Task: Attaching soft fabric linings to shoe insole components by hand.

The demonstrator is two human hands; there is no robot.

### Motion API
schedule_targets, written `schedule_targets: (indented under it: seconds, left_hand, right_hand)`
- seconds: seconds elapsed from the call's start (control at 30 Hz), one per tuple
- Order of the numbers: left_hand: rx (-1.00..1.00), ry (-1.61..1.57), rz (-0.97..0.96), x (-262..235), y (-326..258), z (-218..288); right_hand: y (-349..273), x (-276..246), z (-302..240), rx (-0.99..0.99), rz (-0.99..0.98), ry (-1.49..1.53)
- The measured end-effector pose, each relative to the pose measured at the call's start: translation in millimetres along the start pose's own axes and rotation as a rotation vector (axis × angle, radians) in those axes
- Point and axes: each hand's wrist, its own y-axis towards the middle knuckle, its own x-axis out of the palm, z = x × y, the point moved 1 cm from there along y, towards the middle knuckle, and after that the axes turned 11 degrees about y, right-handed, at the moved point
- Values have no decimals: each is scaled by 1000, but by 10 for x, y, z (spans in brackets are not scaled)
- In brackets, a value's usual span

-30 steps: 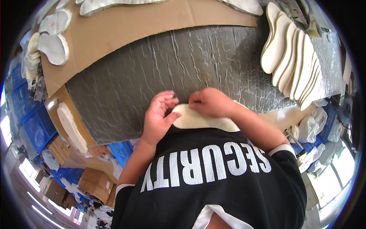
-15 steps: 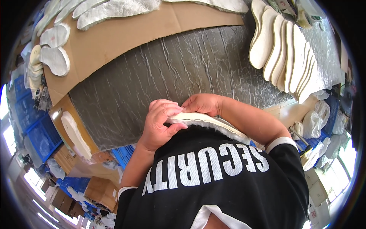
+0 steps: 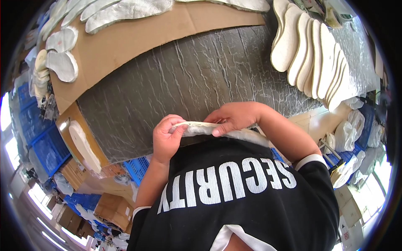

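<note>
A cream insole with white fleece is held edge-on between both hands, just in front of my chest at the table's near edge. My left hand pinches its left end, thumb on the near side and fingers behind. Around the middle, my right hand grips it with the thumb on the fleece and the fingers behind, partly hidden. Its right end runs under my right forearm. A row of overlapping cream insoles lies at the far right of the dark table.
Brown cardboard covers the table's far left, with white fleecy pieces along its back. Two short white pieces lie at its left edge. Another insole rests on a ledge at left. Blue crates and boxes stand below.
My right hand has slid rightward along the insole, away from the left one, and its thumb now shows on the near side. My left hand has dropped slightly toward me, at the insole's left end.
</note>
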Motion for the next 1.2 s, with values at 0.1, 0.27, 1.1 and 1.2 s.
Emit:
schedule_targets:
  seconds: [0.1, 0.27, 1.1, 1.2]
  left_hand:
    - [-59, 0, 34, -25, -29, -62]
    - [72, 293, -30, -72, 84, 119]
    - [403, 572, 12, -12, 163, 212]
    - [412, 618, 10, -15, 144, 250]
  right_hand:
    - [-91, -4, -346, 173, 73, -472]
    - [-60, 96, -254, 122, 176, -606]
    - [-503, 43, -331, 215, 430, -540]
    - [-547, 128, -211, 160, 498, -543]
